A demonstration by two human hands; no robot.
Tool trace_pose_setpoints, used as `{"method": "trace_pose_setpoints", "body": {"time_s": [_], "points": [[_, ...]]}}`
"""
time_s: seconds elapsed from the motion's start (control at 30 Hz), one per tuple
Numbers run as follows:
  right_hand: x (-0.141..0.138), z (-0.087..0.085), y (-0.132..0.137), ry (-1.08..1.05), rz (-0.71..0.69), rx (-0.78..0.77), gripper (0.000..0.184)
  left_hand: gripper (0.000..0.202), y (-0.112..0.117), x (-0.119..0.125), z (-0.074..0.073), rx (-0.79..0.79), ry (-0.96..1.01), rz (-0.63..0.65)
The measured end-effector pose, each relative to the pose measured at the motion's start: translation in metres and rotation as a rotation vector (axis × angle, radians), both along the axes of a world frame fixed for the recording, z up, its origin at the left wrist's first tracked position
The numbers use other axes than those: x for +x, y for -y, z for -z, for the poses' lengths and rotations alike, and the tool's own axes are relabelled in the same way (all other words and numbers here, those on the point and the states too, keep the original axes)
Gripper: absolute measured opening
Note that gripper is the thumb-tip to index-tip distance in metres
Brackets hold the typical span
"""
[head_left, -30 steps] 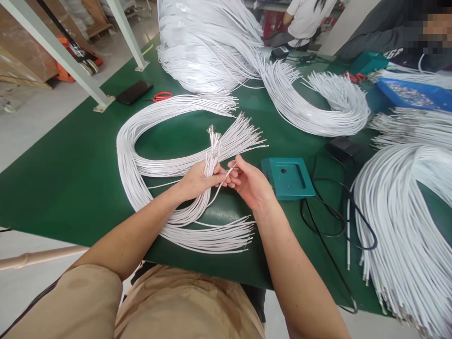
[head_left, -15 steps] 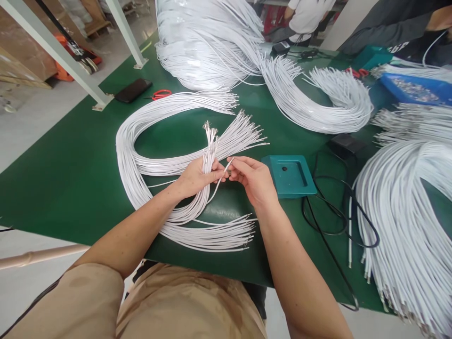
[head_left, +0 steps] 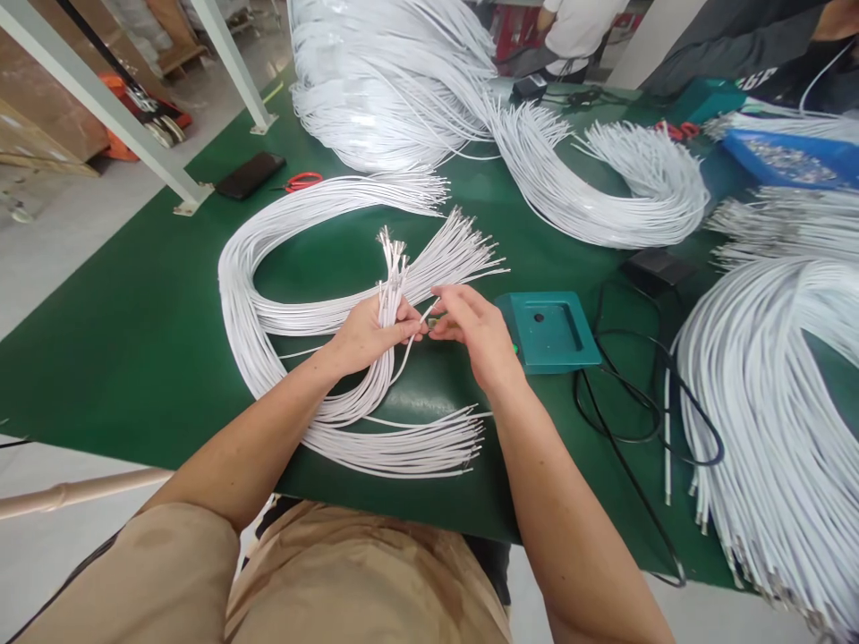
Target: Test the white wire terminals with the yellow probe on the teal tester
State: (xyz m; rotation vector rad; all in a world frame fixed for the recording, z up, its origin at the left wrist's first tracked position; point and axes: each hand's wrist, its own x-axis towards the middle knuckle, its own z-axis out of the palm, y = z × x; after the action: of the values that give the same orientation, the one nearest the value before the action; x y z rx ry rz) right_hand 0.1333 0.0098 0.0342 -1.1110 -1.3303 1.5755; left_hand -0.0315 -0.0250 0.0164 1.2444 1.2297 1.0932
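Observation:
My left hand is closed around a bunch of white cables, whose stripped, metallic ends stick up above the fist. Between its thumb and fingertip a single white cable slants up to the right, apart from the bunch. Close by that cable's tip is my right hand, its fingers parted and curved around the end without a visible pinch. A tiny yellowish spot near its lower fingertips is too small to make out. Behind and below my hands, a curved bundle of white cables lies on the green table.
Right of my hands sits a teal tray-like device with black cords. Large cable bundles lie at the back and right. Red-handled scissors, a dark flat case and a blue bin stand farther off. Co-workers are behind.
My right hand's fingers have loosened from the single cable's tip and spread a little. The left hand keeps its hold on the bunch; the view has shifted slightly.

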Motion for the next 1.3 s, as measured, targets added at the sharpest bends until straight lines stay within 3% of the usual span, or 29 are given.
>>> {"method": "trace_pose_setpoints", "body": {"time_s": [0.2,0.37,0.5,0.67,0.77,0.97,1.3], "points": [[0.001,0.012,0.001,0.313,-0.018,0.34,0.017,0.027,0.002,0.001,-0.001,-0.103,0.144,0.024],[0.001,0.013,0.004,0.687,-0.068,0.836,0.025,0.049,0.001,0.001,0.002,-0.154,0.244,0.07],[0.005,0.012,0.002,0.987,-0.145,1.083,0.027,0.045,-0.001,0.001,0.003,-0.182,0.184,0.069],[0.018,0.006,-0.006,1.183,-0.079,1.058,0.021,0.047,-0.003,0.001,0.003,-0.175,0.052,0.014],[0.025,0.005,-0.01,1.239,-0.157,1.015,0.021,0.046,-0.004,0.001,0.004,-0.178,0.021,0.018],[0.03,0.005,-0.013,1.22,-0.251,0.955,0.015,0.046,-0.004,0.003,0.005,-0.188,-0.039,0.007],[0.03,0.009,-0.017,1.206,-0.2,0.938,0.02,0.045,-0.007,0.01,0.016,-0.195,-0.06,-0.016]]}}
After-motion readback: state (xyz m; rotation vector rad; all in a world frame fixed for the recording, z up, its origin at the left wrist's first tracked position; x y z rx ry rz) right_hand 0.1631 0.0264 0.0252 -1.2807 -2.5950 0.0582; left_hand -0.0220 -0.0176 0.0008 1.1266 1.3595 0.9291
